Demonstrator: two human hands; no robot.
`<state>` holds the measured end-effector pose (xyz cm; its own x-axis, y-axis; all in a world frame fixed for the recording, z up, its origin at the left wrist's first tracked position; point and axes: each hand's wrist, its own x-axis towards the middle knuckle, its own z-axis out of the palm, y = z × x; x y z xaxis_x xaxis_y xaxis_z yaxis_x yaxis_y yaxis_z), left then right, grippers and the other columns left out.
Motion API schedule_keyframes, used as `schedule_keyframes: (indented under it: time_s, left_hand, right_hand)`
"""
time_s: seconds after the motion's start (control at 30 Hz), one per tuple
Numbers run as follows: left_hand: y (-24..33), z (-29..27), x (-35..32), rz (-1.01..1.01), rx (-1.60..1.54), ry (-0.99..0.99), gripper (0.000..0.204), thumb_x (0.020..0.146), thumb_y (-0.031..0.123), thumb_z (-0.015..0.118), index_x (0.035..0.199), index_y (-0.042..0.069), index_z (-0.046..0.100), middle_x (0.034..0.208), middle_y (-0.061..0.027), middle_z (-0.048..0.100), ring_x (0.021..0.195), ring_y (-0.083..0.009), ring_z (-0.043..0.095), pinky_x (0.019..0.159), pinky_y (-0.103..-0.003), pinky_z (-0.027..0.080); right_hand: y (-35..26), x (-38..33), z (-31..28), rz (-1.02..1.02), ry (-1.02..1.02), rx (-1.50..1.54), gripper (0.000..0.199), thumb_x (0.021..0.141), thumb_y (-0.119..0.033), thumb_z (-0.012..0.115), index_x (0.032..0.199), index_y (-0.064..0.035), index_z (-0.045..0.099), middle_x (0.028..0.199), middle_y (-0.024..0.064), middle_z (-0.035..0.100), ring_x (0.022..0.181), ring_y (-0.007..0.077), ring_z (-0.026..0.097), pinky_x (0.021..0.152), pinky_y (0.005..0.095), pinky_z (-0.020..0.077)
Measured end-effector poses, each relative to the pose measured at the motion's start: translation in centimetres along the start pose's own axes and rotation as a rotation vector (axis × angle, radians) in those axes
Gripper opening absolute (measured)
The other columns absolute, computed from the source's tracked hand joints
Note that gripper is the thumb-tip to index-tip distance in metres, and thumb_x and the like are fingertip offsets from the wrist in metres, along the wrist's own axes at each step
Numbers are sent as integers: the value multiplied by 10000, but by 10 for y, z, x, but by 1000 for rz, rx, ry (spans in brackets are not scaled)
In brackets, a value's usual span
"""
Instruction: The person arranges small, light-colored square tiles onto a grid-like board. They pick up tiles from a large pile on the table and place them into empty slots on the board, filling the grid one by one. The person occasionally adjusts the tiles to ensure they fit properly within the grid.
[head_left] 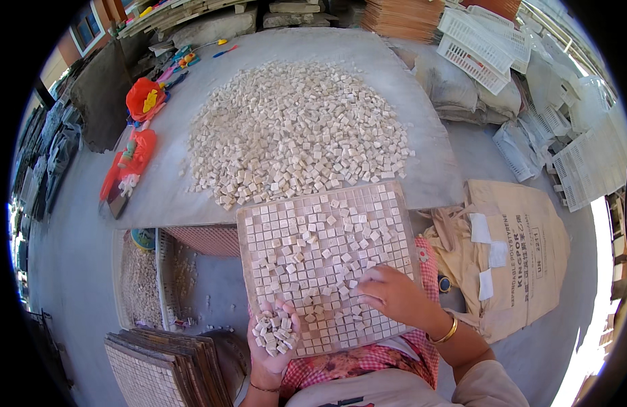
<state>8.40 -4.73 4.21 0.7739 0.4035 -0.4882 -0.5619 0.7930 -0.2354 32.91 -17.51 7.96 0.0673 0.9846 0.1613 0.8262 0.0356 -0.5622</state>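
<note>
A square grid tray (243, 237) leans from my lap to the table edge, many of its cells filled with small pale stone tiles. Loose tiles (306, 237) lie scattered and tilted across its middle. My left hand (271, 364) is cupped palm up at the tray's lower left corner, holding a handful of stone tiles (276, 332). Over the lower right part of the tray, my right hand (395, 295) has its fingertips drawn together close to the grid; whatever is between them is hidden. A big heap of similar tiles (300, 129) covers the table beyond the tray.
The heap rests on a grey stone-like table (432, 169). Red bags (145, 98) and small colourful items lie along its left side. A stack of tile-filled trays (147, 370) stands at lower left, a printed sack (523, 258) at right, white plastic crates (476, 47) at back right.
</note>
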Motion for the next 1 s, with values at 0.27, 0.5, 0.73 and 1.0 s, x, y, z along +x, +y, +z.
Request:
schedule_keyframes:
  time_s: [0.27, 0.5, 0.73, 1.0]
  left_hand:
    - [10, 6, -3, 80, -8, 2, 202, 894, 218, 489, 941, 114, 655, 1064, -61, 597, 1023, -232, 552, 933, -417, 450]
    - [2, -2, -1, 46, -9, 5, 185, 856, 216, 548, 975, 113, 646, 1082, -80, 591, 1035, -249, 551, 955, -423, 443]
    - [-1, -5, -1, 40, 24, -4, 174, 859, 205, 549, 961, 106, 650, 1093, -97, 595, 1061, -256, 546, 970, -428, 433]
    - [0, -7, -2, 20, -29, -22, 182, 866, 202, 542, 974, 110, 655, 1102, -98, 598, 1072, -257, 541, 983, -433, 424]
  right_hand:
    - [0, -23, 24, -212, -283, -34, 164, 785, -108, 551, 938, -75, 602, 864, 67, 547, 790, 253, 582, 681, 365, 485]
    - [-5, -29, 30, -87, -178, -14, 125, 782, -120, 578, 896, -70, 576, 790, 87, 541, 759, 273, 571, 664, 359, 469]
    - [-5, -36, 26, 605, -24, 945, 118, 841, -109, 632, 914, -29, 585, 786, 46, 612, 698, 137, 570, 623, 275, 456]
    - [0, -29, 13, 841, -1, 1216, 122, 842, -70, 626, 940, -18, 576, 834, 58, 610, 780, 127, 600, 670, 244, 478]
